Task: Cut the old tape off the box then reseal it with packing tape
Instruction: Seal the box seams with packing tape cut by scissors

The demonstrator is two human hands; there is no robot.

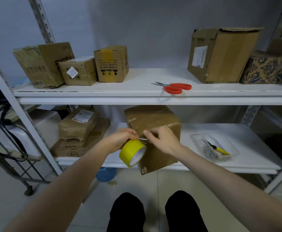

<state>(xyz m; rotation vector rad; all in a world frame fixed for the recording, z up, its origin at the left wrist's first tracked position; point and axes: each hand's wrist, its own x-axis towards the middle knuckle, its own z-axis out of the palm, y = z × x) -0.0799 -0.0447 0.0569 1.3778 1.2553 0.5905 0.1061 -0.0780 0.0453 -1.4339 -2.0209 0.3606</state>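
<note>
Gripping the yellow tape roll [131, 153] from above, the left hand [121, 138] holds it in front of the brown box [153, 121], while the right hand [162, 141] pinches the roll's free end just beside it. The box sits mid-frame on the lower shelf [254, 139], its near corner jutting past the edge. A clear tray [197, 138] with a yellow-handled cutter [220, 150] lies to its right; red scissors [175, 87] rest on the upper shelf [136, 81].

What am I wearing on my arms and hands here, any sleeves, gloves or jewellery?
The left forearm and right forearm are bare to the picture's edge, no sleeves in view. The left hand and right hand wear no gloves, and no watch, bracelet or ring is visible.
</note>
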